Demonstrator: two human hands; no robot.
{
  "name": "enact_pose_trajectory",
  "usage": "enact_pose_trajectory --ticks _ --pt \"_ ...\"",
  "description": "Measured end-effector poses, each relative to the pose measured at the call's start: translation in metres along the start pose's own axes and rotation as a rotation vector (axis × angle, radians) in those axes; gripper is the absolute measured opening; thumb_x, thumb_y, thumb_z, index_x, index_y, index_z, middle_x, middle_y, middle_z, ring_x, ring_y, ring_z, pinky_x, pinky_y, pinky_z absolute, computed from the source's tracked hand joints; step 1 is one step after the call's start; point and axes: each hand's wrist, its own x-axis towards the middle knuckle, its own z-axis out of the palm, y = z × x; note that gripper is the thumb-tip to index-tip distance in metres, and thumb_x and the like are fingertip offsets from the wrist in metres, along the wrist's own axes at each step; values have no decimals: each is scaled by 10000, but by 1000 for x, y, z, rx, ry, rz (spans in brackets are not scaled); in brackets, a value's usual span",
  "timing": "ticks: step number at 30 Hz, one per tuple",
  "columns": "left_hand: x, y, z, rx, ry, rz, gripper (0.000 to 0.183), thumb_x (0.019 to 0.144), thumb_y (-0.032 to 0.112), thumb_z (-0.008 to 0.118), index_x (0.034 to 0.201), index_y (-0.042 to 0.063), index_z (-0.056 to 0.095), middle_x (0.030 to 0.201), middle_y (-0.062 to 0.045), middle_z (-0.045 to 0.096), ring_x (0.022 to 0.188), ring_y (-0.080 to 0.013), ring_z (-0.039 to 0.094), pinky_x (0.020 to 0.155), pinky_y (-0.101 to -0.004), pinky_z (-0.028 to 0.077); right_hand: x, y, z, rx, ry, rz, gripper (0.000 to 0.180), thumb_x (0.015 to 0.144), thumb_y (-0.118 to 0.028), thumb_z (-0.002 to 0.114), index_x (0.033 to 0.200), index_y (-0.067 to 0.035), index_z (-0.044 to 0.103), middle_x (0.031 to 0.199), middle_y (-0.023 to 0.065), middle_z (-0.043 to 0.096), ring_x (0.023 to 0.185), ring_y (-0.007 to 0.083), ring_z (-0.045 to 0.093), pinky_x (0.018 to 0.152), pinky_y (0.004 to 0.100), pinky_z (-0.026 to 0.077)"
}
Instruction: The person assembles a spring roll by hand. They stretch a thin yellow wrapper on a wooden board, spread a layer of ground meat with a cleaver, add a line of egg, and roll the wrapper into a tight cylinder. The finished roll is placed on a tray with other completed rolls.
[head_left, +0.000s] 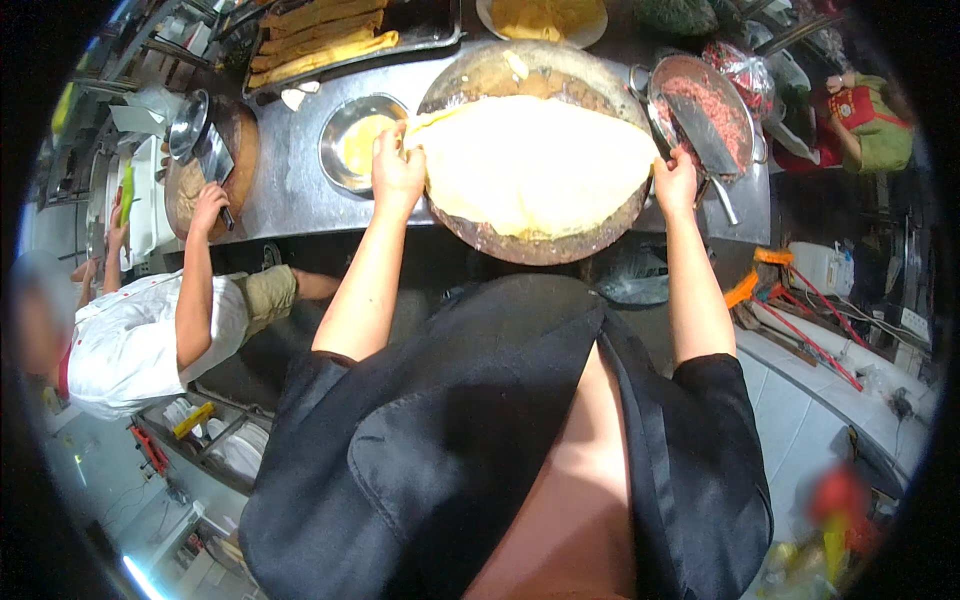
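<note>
A thin pale-yellow sheet (532, 161), perhaps an egg sheet, is spread over a round chopping block (559, 251); glare washes out its middle. My left hand (397, 172) grips its left end, and my right hand (676, 184) pinches the right end. Just beyond my left hand stands a metal bowl (327, 154) with yellow liquid (367, 142) in it. A metal pan (741, 79) of minced meat (705, 97) sits beside my right hand. Across that pan lies a cleaver (701, 131), its handle sticking out towards me. A small pale-yellow piece (516, 65) rests on the block's far part.
Long brown and yellow rolls (322, 34) lie in a dark tray (427, 49) at the back left. Behind the block is a dish of yellow food (544, 19). To the left, a co-worker (142, 330) holds a cleaver (215, 157) over another round board (244, 150). Another person (874, 124) is far right.
</note>
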Motion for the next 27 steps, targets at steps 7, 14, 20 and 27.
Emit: enact_pose_trajectory --ticks 7,14,20,27 --pt "-78 50 10 0 -594 456 251 875 147 737 1101 42 715 1110 -168 704 1062 -362 678 929 -439 552 -47 -6 -10 71 34 -46 427 908 -217 726 1258 11 634 1212 242 623 1064 381 647 948 439 525" --pt "-82 64 28 -7 -566 370 261 877 126 719 1122 34 712 1131 -172 694 1050 -372 681 924 -424 551 -13 16 23 783 -158 441 323 939 -224 780 1157 -10 673 911 36 705 736 117 621 656 270 503" --pt "-86 53 20 -28 -540 218 265 880 47 683 1141 4 700 1142 -161 690 995 -287 703 845 -339 573 4 18 19 976 -155 649 212 978 -259 732 981 -60 658 799 -2 649 617 92 565 488 242 439" --pt "-99 58 7 62 -442 237 244 851 66 707 1087 2 715 1106 -179 693 1015 -357 686 915 -400 554 8 31 34 922 -147 785 225 991 -240 678 898 -42 626 699 32 586 508 132 527 404 276 389"
